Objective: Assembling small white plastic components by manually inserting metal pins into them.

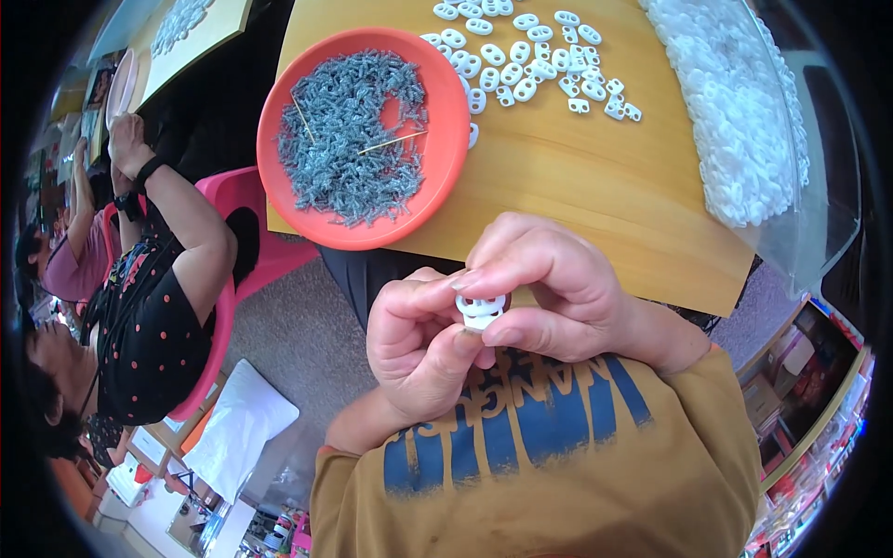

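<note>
Between my fingertips, just off the near edge of the table, is a small white plastic cord lock piece (481, 312) with openings in its upper part. My left hand (417, 337) pinches it from the left, thumb underneath and fingers on top. From the other side my right hand (561, 290) grips it with thumb and forefinger. My fingers hide part of the piece, so how its parts fit together cannot be seen. Many white oval two-hole pieces (512, 73) lie scattered across the far part of the table.
An orange-red plate (454, 139) of small grey coil springs (349, 121) and two thin sticks overhangs the table's (595, 177) left edge. A clear bin (819, 214) holds heaped white pieces at right. One person (149, 316) sits on a pink chair (219, 363) at left, another beyond.
</note>
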A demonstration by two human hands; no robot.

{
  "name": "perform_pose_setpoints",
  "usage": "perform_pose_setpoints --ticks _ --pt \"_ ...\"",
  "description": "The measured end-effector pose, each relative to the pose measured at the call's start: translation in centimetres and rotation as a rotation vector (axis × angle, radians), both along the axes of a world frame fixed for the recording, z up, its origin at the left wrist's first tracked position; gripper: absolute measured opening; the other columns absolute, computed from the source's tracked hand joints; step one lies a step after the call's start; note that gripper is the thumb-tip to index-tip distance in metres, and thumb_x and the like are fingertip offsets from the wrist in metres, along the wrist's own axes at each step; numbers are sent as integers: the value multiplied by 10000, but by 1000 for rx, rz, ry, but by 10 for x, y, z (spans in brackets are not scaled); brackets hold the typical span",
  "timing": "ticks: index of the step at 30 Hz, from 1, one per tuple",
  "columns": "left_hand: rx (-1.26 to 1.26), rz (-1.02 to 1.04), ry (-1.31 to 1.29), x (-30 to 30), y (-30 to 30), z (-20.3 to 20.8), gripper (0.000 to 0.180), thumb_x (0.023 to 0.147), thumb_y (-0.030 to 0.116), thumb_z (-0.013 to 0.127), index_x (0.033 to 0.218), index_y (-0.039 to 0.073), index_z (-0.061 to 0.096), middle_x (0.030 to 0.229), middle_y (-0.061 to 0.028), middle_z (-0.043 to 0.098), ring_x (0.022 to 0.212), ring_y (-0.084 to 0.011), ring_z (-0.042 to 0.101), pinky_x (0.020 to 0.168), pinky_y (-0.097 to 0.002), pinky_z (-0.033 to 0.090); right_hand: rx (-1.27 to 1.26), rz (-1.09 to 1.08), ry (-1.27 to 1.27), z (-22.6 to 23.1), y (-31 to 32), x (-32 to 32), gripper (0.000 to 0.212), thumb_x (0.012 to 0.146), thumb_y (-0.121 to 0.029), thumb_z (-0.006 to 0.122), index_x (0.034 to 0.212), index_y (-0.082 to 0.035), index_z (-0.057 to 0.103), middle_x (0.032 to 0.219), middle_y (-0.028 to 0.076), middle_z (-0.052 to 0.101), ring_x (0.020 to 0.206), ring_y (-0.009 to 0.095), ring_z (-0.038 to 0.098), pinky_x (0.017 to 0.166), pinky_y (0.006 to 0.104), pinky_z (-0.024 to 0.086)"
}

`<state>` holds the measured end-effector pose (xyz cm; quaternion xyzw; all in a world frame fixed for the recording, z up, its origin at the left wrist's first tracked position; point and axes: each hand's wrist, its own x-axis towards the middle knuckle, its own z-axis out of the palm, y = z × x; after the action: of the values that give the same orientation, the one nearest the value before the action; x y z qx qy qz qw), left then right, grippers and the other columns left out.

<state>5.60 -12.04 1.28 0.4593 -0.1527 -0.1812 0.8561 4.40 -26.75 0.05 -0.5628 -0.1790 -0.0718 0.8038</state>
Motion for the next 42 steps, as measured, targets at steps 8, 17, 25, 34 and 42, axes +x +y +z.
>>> perform_pose_setpoints --ticks 8,17,25,34,42 --pt "116 87 0 -3 -2 0 247 832 130 590 1029 42 471 883 -75 536 655 -87 470 563 -198 366 46 -16 3 -4 4 1 238 843 -109 586 1052 -11 531 943 106 544 811 158 529 712 266 434" --pt "159 88 -34 0 -2 1 191 856 81 542 1026 41 464 926 -77 529 749 -95 485 626 -200 392 56 -81 -33 -10 11 4 212 871 -136 546 1051 -32 500 906 88 522 790 164 517 733 297 429" --pt "104 56 -97 9 -6 -4 245 864 2 502 1101 22 446 877 -75 504 618 -62 484 537 -175 415 -22 -109 -123 -13 4 15 239 863 -159 563 1057 -34 500 923 91 526 789 173 509 758 314 422" --pt "125 49 -110 13 -12 -3 262 854 15 525 1105 5 453 882 -77 501 657 -84 492 570 -202 416 -12 -133 -89 -10 -4 12 311 816 -171 630 1060 -13 518 959 96 545 841 184 520 769 317 425" --pt "130 64 -54 11 -12 -2 245 859 34 526 1091 -5 456 889 -77 500 679 -79 488 584 -197 413 -24 -154 -69 -9 -4 11 325 803 -176 648 1054 -11 525 932 101 547 829 187 525 751 309 428"
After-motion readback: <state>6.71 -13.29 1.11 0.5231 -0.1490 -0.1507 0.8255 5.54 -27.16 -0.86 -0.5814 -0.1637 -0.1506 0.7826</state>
